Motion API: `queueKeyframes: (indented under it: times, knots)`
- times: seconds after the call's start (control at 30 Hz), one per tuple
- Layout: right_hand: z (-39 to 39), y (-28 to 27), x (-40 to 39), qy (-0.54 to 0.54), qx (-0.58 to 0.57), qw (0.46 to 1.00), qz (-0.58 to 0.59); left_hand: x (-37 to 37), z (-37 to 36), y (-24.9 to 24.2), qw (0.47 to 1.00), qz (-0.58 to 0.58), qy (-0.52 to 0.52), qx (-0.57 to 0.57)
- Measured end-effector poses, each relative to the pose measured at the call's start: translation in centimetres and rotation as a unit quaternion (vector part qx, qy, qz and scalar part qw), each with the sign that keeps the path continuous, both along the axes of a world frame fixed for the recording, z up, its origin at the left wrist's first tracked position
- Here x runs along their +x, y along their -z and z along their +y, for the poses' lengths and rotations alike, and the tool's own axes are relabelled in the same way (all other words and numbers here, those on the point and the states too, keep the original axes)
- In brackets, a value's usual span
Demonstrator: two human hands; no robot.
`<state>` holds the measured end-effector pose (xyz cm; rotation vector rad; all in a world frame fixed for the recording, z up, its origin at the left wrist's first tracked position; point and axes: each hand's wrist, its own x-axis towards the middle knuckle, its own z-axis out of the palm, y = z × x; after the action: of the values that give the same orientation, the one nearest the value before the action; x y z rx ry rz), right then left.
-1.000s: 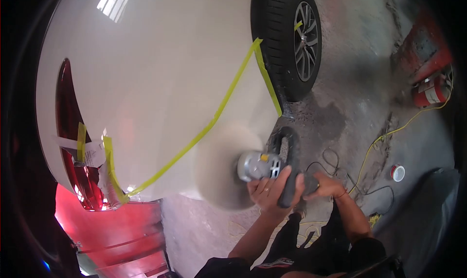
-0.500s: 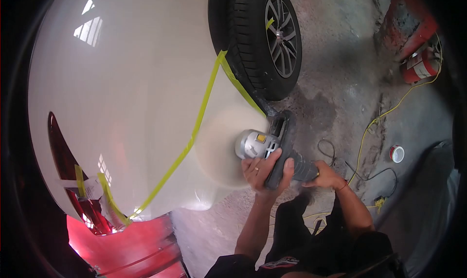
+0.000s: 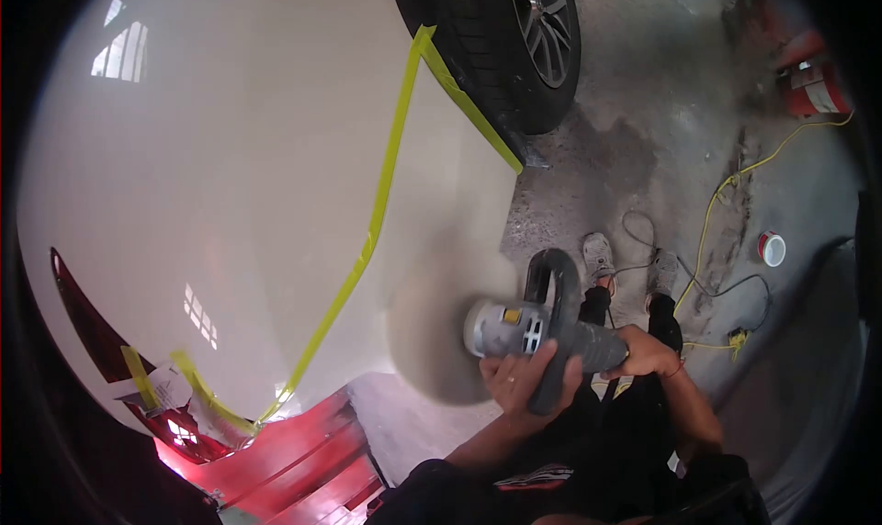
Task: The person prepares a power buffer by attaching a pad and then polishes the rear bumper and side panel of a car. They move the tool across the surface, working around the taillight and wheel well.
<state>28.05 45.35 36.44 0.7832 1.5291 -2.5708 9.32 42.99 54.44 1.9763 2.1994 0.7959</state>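
Note:
A grey-and-black polisher [image 3: 501, 330] is held across both hands. My left hand [image 3: 525, 380] wraps the lower side of its loop handle, close beside the silver head. My right hand [image 3: 645, 352] closes round the rear grip. The wide round pad [image 3: 439, 318], smeared by spinning, lies over the lower corner of the white car panel [image 3: 294, 139] and reaches past its edge. A strip of yellow-green masking tape [image 3: 384, 190] runs along the panel left of the pad, and another borders the wheel arch.
The car wheel [image 3: 501, 56] stands above the pad. At left, a red tail light [image 3: 101, 327] carries tape and paper. A yellow cord [image 3: 707, 222], a dark cable [image 3: 703, 291], a small white-and-red tub [image 3: 772, 248] and a red bucket [image 3: 813, 89] are on the floor.
The polisher and both hands have moved down and slightly right in view, with the pad now lower along the panel's edge. The view has shifted, and my shoes now show.

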Motion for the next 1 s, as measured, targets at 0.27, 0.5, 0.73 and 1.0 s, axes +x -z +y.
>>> queueKeyframes:
  times: [0.27, 0.5, 0.73, 1.0]
  knots:
    - [-1.0, -1.1, -2.4, 0.14, 0.041, 0.989, -0.007, -2.6, 2.8, -0.1, 0.994, -0.024, 0.075, 0.074]
    - [0.8, -1.4, -4.2, 0.26, 0.008, 0.963, -0.063, -3.5, 9.9, 2.1, 0.982, -0.084, 0.149, 0.078]
    - [0.3, -0.9, -0.3, 0.099, -0.036, 0.994, -0.009, -1.0, 3.6, 0.0, 0.997, -0.009, 0.075, 0.009]
    - [0.7, -3.0, -1.7, 0.141, -0.12, 0.983, -0.008, -0.2, 8.5, -0.5, 0.996, 0.045, 0.061, -0.055]
